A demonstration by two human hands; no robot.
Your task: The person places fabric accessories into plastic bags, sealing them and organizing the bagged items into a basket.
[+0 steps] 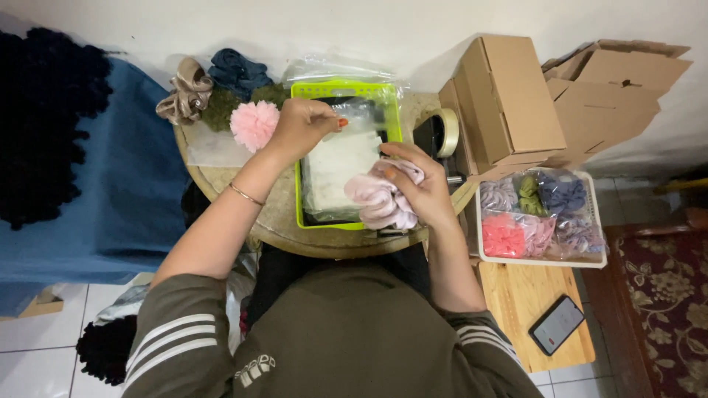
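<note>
My right hand [420,184] grips a pale pink scrunchie [377,197] over the near right corner of a lime green tray [298,193]. My left hand [304,124] pinches the edge of a clear plastic bag [341,156] that lies inside the tray. The tray sits on a small round table [274,220]. A fluffy pink scrunchie [254,124] lies just left of my left hand.
Beige, dark blue and green scrunchies [214,87] lie at the table's far left. A tape roll [446,133] and cardboard boxes [509,99] stand to the right. A white basket [541,259] of bagged scrunchies and a phone [557,324] rest on a wooden stool.
</note>
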